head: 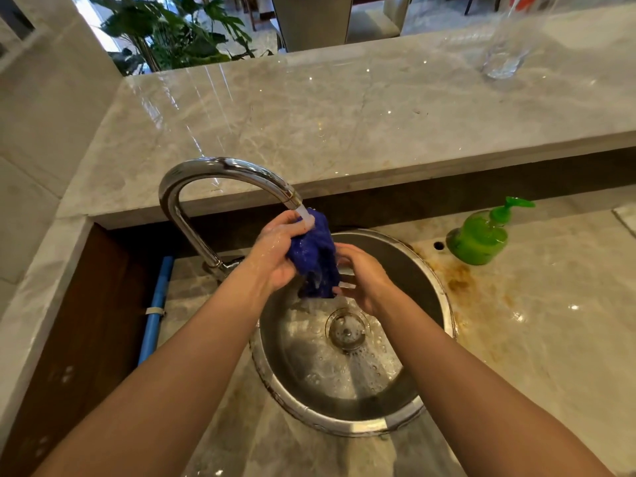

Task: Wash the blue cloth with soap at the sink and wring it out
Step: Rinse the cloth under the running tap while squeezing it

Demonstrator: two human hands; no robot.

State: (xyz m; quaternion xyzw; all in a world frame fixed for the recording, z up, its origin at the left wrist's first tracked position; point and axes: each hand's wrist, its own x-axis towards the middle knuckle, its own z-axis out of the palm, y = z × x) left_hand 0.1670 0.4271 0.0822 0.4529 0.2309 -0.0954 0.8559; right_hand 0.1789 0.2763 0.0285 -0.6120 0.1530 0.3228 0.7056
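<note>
Glossy marble counter (344, 108), leafy plant (179, 32) behind.

1. Faucet (220, 165) is arching over the sink (444, 294); left hand (275, 256), right hand (364, 280) and gripped blue cloth (316, 256) are filling the gap beneath.
2. Raised ledge (378, 177) is overhanging the rear.
3. Soap bottle (480, 237) is standing right of the sink; counter (550, 339) nearer is lying open.

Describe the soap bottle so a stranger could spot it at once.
Start at the round steel sink set in the marble counter. Look past its far right rim, beside a drilled hole. The soap bottle stands upright: squat, translucent green, with a green pump, the only green item on the counter.
</note>
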